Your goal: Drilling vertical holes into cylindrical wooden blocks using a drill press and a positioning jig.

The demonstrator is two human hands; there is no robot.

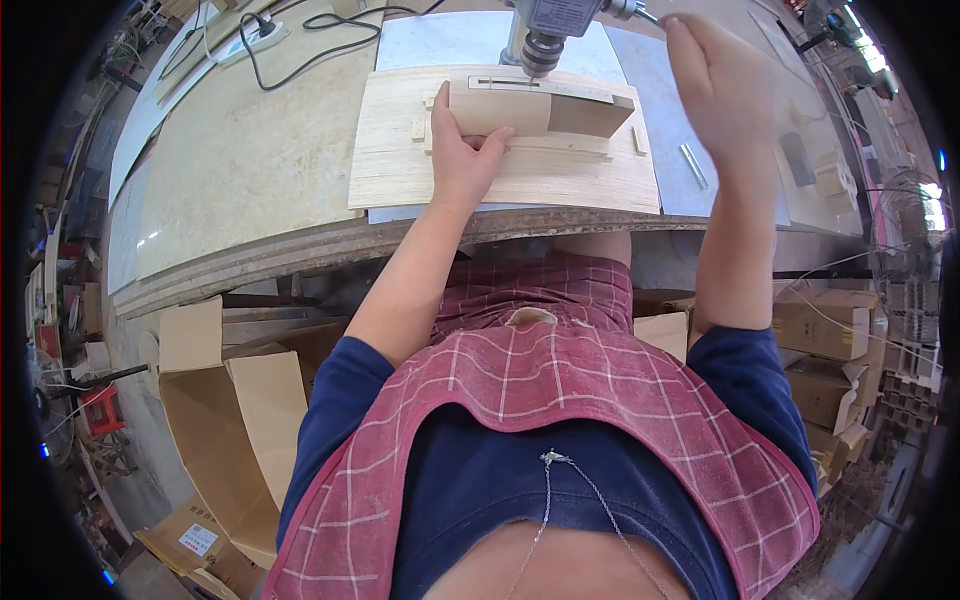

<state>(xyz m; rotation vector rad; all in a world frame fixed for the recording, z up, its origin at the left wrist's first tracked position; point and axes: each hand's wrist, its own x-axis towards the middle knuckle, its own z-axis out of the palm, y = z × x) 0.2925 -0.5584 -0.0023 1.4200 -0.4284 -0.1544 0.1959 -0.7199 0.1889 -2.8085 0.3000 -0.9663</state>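
Note:
A drill press (545, 30) stands at the far side of a pale wooden board (400, 180), its bit over a long slot in a light wooden piece (500, 115). My left hand (465, 155) grips this piece at its left end, thumb on the near face and a finger up along the end. My right hand (715, 90), slightly blurred, is raised at the right with its fingers wrapped round the press's metal feed lever (648, 16). Small wooden strips (640, 142) sit on the board around the piece.
The worktable (230, 180) holds a power strip (262, 35) and black cable at the back left, a blue sheet (632, 70), and metal rods (695, 166) at the right. Cardboard boxes (245, 420) lie below on both sides. A red stool-like object (100, 408) stands at the left.

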